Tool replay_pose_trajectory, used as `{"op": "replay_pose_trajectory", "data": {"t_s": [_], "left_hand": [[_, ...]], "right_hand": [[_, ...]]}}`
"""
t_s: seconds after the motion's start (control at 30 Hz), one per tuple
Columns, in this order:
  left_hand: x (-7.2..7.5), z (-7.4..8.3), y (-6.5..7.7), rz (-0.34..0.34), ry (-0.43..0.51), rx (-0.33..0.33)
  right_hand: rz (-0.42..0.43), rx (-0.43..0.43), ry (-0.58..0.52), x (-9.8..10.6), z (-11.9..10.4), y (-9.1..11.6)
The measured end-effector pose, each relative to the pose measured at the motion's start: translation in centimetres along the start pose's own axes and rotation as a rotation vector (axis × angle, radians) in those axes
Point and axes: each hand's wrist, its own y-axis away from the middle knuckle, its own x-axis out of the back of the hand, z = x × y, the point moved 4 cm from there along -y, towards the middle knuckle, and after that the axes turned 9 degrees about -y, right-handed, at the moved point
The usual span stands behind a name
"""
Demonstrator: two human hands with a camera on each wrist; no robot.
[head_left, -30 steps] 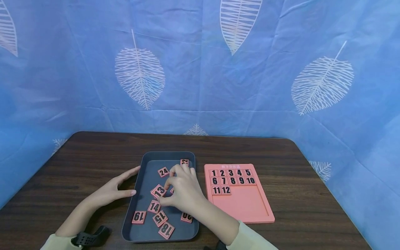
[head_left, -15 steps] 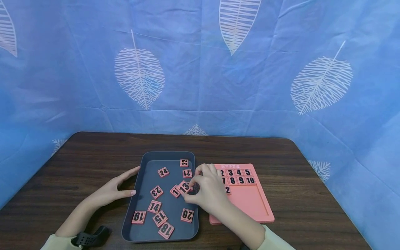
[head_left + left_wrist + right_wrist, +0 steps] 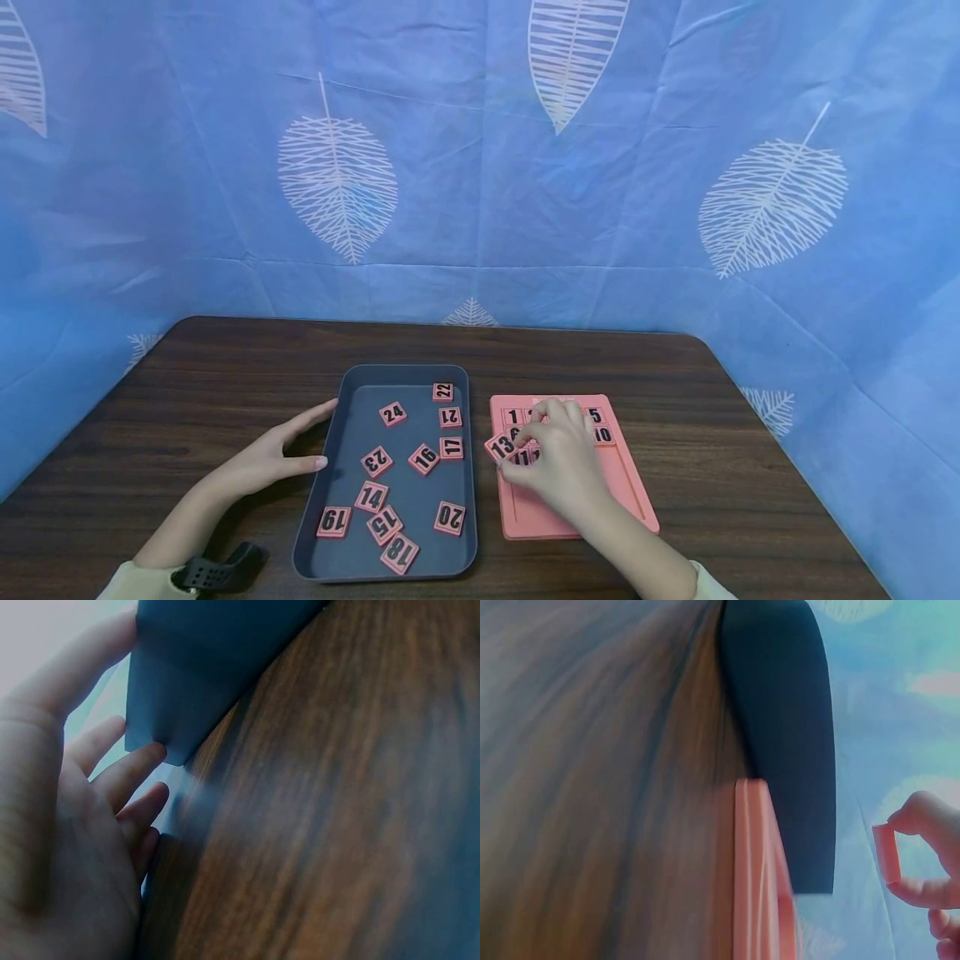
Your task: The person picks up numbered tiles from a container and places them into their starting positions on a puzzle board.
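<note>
Tile 13 [image 3: 501,447] pinched between right thumb and fingertips.
The right hand [image 3: 561,458] holds it at an angle, raised over the pink board's [image 3: 619,467] tray-side edge; between the hands lies the dark tray [image 3: 416,498] of loose number tiles [image 3: 449,517], its outer side touched by the left hand [image 3: 270,454], fingers extended, well apart from the right.

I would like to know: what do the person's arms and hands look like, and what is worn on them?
The left hand and right hand are bare, with no gloves or visible rings. The left sleeve and right sleeve are pale green. A black strap is worn by the left sleeve's edge.
</note>
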Motion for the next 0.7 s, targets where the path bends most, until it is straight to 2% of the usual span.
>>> {"op": "replay_pose_trajectory", "data": {"t_s": [0.27,0.7], "left_hand": [[0.0,0.1,-0.1,-0.002,-0.009,0.008],[0.0,-0.3,0.0,0.004,0.001,0.003]], "right_hand": [[0.047,-0.019,0.048,1.5,2.6,1.0],[0.027,-0.133,0.157,2.9,6.1,2.4]]}}
